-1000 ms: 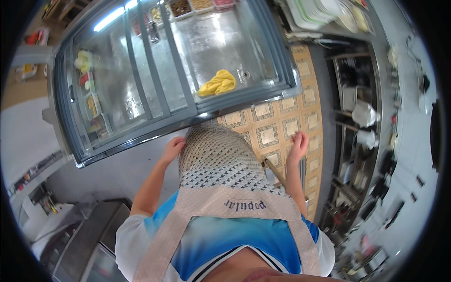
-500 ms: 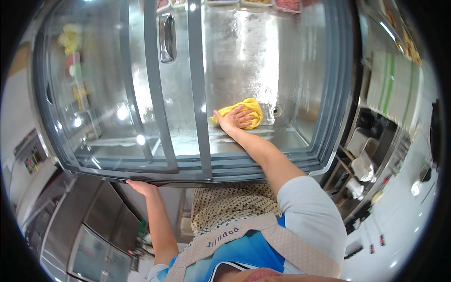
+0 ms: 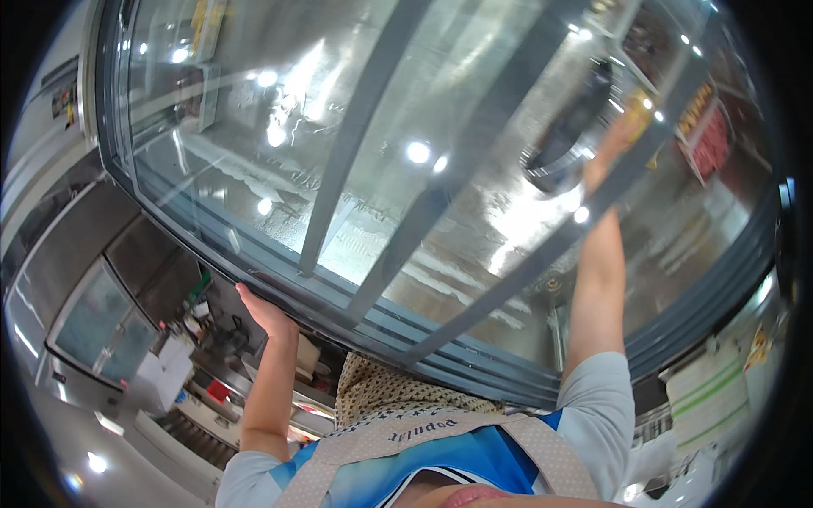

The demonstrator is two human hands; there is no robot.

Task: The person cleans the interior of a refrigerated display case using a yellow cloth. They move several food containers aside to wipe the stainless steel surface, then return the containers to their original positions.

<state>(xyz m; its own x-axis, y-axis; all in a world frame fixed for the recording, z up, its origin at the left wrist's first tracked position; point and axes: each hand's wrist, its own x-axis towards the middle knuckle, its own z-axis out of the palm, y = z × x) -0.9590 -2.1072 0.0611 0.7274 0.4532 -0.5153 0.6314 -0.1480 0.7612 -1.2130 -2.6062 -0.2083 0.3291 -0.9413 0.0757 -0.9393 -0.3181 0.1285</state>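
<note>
Right grip point(image 3: 618, 142) on cloth point(image 3: 638, 112), axis unclear.

Yellow cloth point(image 3: 637, 113), grey cabinet frame point(image 3: 461, 161), blue shirt point(image 3: 474, 466) with pale sleeves point(image 3: 603, 385), beige apron point(image 3: 373, 394) patterned black

A person reaches far forward with the right arm point(image 3: 600, 288) almost straight, the bare forearm trailing back from the right hand point(image 3: 616, 141), whose fingers are too blurred to read. Well to its left and nearer the body, the left hand point(image 3: 268, 313) is spread flat, fingers angled outward above a bent left wrist point(image 3: 285, 334).
</note>
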